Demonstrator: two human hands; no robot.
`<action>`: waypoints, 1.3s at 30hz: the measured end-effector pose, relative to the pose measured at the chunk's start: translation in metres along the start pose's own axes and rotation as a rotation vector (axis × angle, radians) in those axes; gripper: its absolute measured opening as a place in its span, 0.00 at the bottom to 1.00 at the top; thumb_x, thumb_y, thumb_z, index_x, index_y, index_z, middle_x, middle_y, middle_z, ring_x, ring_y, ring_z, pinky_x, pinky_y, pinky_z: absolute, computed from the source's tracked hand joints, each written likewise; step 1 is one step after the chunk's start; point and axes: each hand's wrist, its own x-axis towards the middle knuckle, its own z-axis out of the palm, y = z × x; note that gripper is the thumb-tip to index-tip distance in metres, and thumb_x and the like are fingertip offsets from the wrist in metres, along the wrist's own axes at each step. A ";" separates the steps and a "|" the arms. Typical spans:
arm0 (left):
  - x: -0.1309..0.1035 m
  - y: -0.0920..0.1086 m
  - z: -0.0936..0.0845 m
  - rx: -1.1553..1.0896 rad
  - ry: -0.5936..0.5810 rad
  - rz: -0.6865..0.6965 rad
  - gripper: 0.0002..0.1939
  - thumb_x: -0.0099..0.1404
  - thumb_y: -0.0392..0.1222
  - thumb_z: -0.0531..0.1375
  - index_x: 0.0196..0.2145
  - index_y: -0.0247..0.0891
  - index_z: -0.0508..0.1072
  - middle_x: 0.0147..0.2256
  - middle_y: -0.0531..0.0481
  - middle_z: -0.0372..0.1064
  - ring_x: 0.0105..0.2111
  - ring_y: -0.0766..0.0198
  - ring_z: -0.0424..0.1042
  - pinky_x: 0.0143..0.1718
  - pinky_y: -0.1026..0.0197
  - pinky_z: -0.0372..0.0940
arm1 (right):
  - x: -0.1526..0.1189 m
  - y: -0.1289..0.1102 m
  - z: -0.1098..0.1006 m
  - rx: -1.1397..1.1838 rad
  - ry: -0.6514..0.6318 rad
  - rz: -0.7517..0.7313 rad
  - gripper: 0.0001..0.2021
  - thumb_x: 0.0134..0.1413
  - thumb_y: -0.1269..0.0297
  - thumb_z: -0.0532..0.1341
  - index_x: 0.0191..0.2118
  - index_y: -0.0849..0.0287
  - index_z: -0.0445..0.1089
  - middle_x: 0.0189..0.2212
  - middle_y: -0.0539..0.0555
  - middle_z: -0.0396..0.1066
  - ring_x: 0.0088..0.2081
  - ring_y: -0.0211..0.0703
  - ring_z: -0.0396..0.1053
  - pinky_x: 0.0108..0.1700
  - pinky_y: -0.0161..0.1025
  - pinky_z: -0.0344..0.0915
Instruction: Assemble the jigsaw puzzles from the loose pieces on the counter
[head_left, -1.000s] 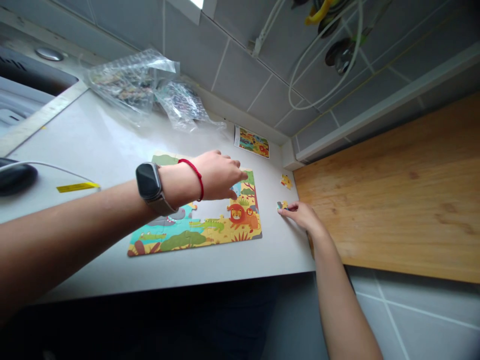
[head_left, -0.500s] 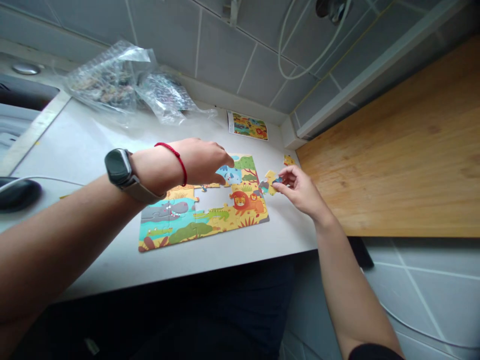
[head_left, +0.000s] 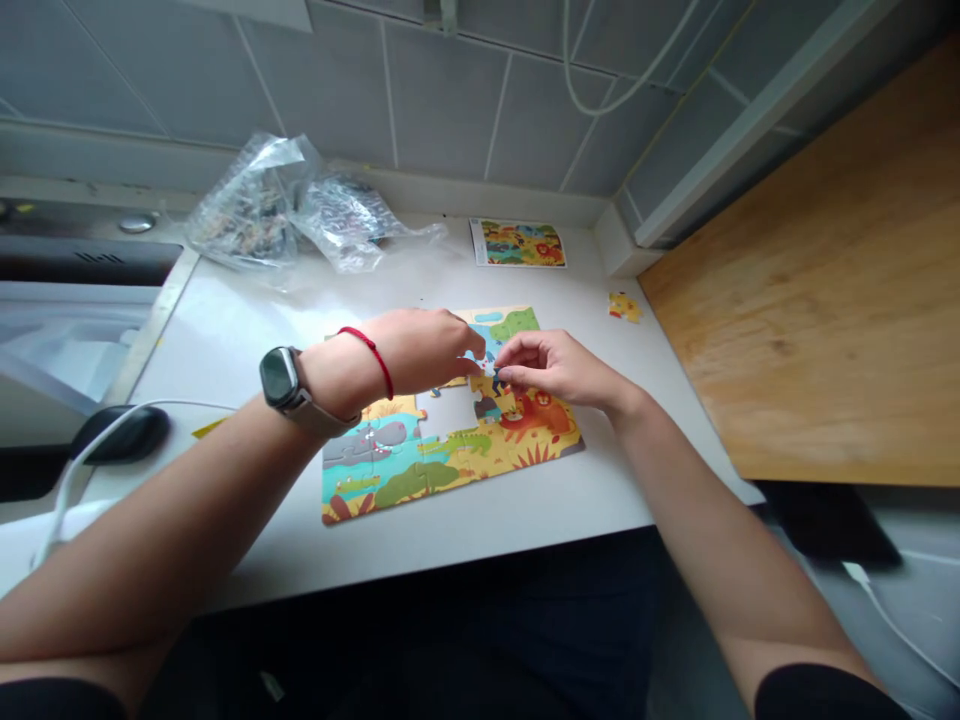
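Observation:
A jigsaw puzzle (head_left: 397, 480) of cartoon animals lies on the white counter, with a gap (head_left: 446, 412) near its middle where the white surface shows. My right hand (head_left: 566, 372) pinches a puzzle piece (head_left: 489, 404) with yellow and dark parts between thumb and fingertips, over the right side of the gap. My left hand (head_left: 427, 352), with a grey watch (head_left: 280, 378) and a red bracelet (head_left: 367, 345) on its wrist, hovers over the puzzle's upper part. Its thumb and forefinger are apart, close to the held piece; whether they touch it I cannot tell.
A loose yellow puzzle piece (head_left: 624, 306) lies to the right, by the wooden board (head_left: 825, 300). The picture card (head_left: 519, 243) is at the back. Clear plastic bags (head_left: 259, 210) stand at the back left, and a black mouse (head_left: 124, 433) with a white cable is at the left.
My right hand has carried the puzzle piece leftwards from beside the puzzle to over its gap, close to my left hand. The view has shifted, and my left hand stays over the puzzle.

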 end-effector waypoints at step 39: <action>0.001 -0.036 0.005 -0.130 -0.383 0.002 0.16 0.72 0.43 0.54 0.35 0.41 0.81 0.32 0.48 0.79 0.27 0.63 0.70 0.32 0.61 0.59 | 0.015 0.035 0.006 -0.235 0.367 -0.163 0.11 0.63 0.56 0.65 0.38 0.59 0.78 0.27 0.50 0.74 0.28 0.38 0.65 0.32 0.39 0.63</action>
